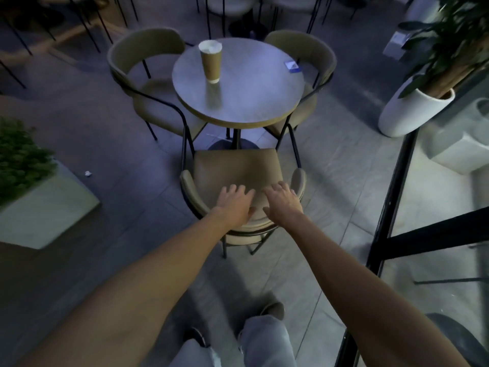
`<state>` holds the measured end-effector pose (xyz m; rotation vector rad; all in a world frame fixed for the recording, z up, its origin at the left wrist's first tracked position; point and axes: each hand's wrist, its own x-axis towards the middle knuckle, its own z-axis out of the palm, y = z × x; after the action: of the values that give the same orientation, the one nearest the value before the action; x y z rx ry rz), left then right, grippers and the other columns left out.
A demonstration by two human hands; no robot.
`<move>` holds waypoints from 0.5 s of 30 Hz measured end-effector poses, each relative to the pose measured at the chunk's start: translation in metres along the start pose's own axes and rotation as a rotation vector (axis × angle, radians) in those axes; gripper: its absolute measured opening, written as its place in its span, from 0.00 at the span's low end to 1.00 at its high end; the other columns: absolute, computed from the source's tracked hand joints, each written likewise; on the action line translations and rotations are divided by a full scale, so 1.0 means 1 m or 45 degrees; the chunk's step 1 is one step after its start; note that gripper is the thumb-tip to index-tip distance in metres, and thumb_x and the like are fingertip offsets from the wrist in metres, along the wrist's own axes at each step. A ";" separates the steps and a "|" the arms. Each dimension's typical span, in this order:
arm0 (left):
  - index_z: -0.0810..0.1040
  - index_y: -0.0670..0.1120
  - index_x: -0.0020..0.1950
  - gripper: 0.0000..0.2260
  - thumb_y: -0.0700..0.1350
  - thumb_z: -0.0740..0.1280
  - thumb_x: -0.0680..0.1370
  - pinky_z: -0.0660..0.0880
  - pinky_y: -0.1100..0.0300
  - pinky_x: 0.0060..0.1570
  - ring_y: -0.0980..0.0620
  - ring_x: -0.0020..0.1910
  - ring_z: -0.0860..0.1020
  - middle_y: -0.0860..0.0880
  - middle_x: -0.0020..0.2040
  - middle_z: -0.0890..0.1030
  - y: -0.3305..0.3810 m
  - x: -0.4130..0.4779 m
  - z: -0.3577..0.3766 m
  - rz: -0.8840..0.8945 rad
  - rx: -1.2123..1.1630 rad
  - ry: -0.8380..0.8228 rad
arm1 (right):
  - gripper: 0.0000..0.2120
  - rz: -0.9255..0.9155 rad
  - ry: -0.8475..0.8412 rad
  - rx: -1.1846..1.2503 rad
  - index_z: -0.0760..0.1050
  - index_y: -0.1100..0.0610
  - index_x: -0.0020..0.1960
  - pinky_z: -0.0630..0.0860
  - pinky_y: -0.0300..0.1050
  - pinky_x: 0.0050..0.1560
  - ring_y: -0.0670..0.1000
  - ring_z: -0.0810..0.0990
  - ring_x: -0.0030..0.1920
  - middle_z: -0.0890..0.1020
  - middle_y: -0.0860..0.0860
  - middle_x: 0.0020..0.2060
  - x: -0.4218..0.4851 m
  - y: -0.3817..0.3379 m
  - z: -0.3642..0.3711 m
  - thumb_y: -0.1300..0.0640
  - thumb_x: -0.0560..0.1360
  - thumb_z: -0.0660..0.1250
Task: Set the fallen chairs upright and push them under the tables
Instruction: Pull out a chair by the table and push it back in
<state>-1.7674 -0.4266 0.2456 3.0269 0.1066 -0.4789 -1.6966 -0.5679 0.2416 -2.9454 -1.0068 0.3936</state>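
I see the near chair (235,170) upright on the floor. Its seat front points at the round table (254,102), with the front edge close to the table's base. Left grip (235,205) and right grip (283,202) are released, fingers spread, resting on the backrest top. Floor is open on both sides of the chair.

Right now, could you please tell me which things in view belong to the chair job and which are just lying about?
Job: near chair, upright, not yet fully under the round table; left hand and right hand, resting on its backrest.
Lying about: paper cup and blue card on the table; paper scrap on the floor; potted plant; planter box.
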 end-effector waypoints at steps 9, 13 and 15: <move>0.62 0.48 0.78 0.26 0.56 0.59 0.82 0.66 0.44 0.66 0.40 0.68 0.68 0.41 0.70 0.69 0.096 0.099 -0.096 -0.041 -0.011 0.086 | 0.26 -0.040 0.084 0.003 0.67 0.51 0.73 0.67 0.57 0.69 0.59 0.67 0.70 0.73 0.55 0.68 0.030 0.124 -0.090 0.48 0.77 0.68; 0.65 0.49 0.74 0.22 0.57 0.58 0.82 0.66 0.46 0.63 0.40 0.67 0.69 0.42 0.69 0.71 0.146 0.156 -0.128 -0.092 -0.014 0.161 | 0.27 -0.063 0.090 -0.030 0.66 0.52 0.74 0.65 0.56 0.69 0.60 0.67 0.70 0.72 0.55 0.68 0.047 0.196 -0.124 0.49 0.77 0.67; 0.66 0.49 0.73 0.22 0.58 0.57 0.82 0.67 0.45 0.63 0.40 0.66 0.69 0.42 0.67 0.71 0.168 0.184 -0.144 -0.095 -0.016 0.203 | 0.30 -0.055 0.092 -0.071 0.63 0.51 0.76 0.65 0.56 0.70 0.60 0.66 0.71 0.70 0.56 0.71 0.059 0.229 -0.140 0.47 0.77 0.68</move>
<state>-1.5356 -0.5709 0.3359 3.0534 0.2317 -0.2394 -1.4805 -0.7030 0.3440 -2.9566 -1.0873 0.2603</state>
